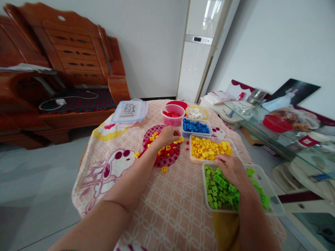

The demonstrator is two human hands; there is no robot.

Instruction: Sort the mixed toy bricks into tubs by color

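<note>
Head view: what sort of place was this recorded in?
Likely a home living room: a carved wooden sofa along the wall, a tall floor-standing air conditioner in the corner, and a cartoon-print tablecloth.

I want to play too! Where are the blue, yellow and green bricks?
blue bricks [195, 126], head view, middle of the pile.
yellow bricks [206, 147], head view, middle of the pile.
green bricks [218, 191], head view, left of the pile.

cloth-covered table [167, 209]; brick tubs [209, 148]; loose bricks [166, 150]
</note>
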